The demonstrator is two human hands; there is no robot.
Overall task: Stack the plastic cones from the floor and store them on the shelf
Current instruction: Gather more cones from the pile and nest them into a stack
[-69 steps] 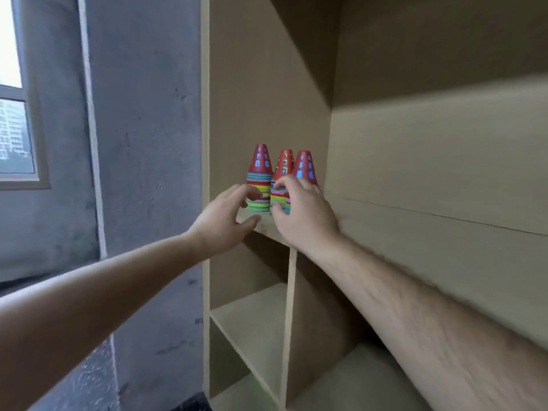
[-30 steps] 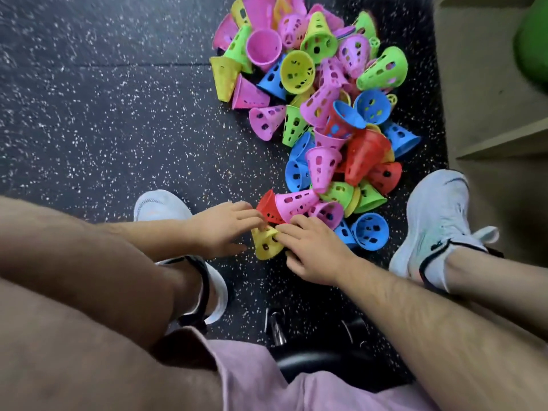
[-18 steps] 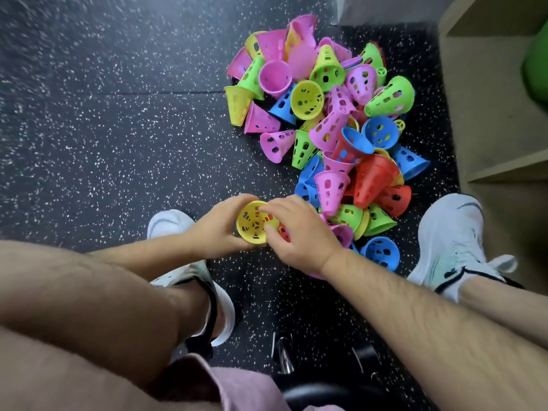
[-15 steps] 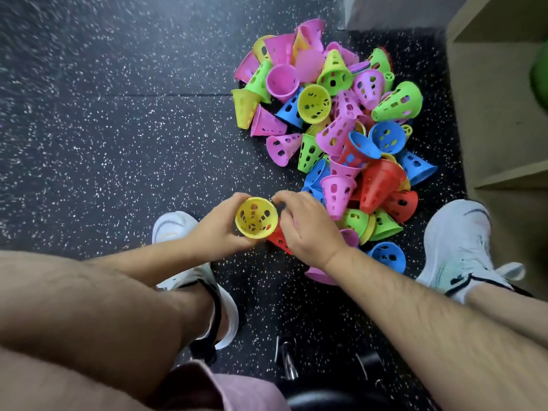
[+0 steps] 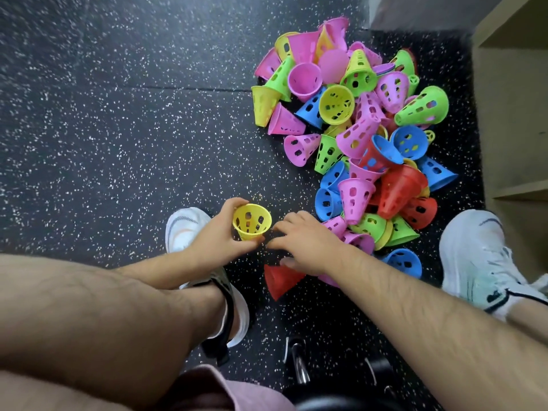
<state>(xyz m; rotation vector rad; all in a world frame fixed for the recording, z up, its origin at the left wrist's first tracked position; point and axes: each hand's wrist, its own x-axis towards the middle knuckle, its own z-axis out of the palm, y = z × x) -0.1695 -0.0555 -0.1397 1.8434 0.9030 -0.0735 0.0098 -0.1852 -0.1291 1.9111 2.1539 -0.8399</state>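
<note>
- Yellow cone gripped in my left hand, open mouth up, held above the speckled floor.
- My right hand is loose, fingers spread, holding nothing.
- Red cone lies on the floor just below that hand.
- Cone pile sits by the shelf at the floor's right edge.

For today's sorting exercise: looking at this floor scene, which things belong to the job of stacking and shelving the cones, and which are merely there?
Part of the job:
yellow cone held in the left hand
right hand, over the red cone
pile of cones
shelf

Just there:
white shoes
speckled floor
metal-and-black object near the bottom edge
</note>
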